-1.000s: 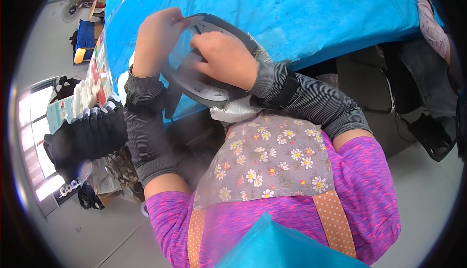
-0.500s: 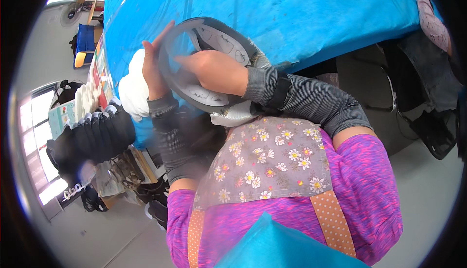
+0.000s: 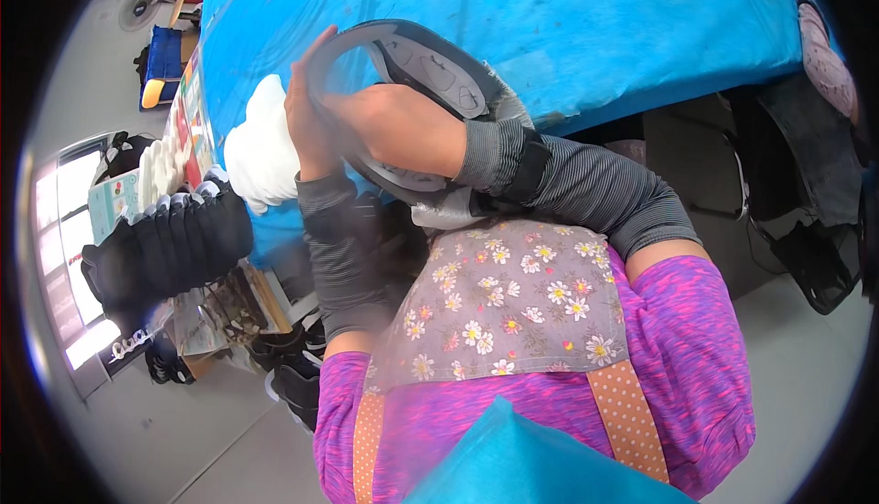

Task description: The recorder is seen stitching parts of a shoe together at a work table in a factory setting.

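A helmet-like dark shell leans between the table edge and my apron, its opening toward me. Pale grey padding with line drawings lines it, and a clear curved panel spans its left side. My left hand lies along the outside of that panel, fingers stretched upward. Inside the opening is my right hand, knuckles bent, beside the panel's inner face. Its fingertips are blurred, so I cannot tell whether they hold anything. Crinkled whitish film sticks out at the shell's lower edge.
A blue-covered table stretches ahead. White cloth lies left of my left hand. Farther left is a row of black padded things, with cartons around it. A chair stands at the right, near another person's sleeve.
The shell has shifted slightly right and tilted. My left hand has turned more edge-on, its fingers closer together. My right hand has moved a little right inside the opening.
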A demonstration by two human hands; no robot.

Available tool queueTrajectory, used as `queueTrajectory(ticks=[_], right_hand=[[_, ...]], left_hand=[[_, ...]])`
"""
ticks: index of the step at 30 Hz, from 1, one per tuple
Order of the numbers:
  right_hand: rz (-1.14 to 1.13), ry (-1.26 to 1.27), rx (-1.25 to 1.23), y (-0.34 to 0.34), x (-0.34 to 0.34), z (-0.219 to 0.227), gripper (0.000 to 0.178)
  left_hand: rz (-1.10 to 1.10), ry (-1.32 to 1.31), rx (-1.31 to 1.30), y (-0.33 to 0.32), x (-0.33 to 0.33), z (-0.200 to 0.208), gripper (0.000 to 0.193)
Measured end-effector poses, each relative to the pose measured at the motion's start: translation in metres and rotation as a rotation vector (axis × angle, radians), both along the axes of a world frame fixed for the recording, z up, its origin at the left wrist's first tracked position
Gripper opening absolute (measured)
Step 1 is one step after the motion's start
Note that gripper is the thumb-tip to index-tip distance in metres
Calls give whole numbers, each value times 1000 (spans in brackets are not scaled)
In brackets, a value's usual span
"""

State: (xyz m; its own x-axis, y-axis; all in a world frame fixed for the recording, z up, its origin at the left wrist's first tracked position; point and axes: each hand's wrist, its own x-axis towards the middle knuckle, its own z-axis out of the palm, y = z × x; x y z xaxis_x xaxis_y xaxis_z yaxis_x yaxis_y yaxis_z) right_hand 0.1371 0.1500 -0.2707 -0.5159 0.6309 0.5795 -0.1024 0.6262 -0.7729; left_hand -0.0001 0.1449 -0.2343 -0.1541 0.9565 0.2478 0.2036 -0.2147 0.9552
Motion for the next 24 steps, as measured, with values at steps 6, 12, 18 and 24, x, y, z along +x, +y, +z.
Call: queueTrajectory(ticks=[6, 12, 18, 24], right_hand=[[68, 14, -47, -8, 7, 2, 29], [10, 117, 31, -9, 2, -5, 25], [53, 162, 16, -11, 0, -7, 22], [115, 94, -84, -11, 3, 4, 24]], left_hand=[[73, 60, 24, -8, 5, 5, 53], [319, 52, 33, -25, 27, 4, 53], [297, 76, 90, -34, 26, -7, 55], [209, -77, 109, -34, 26, -17, 71]])
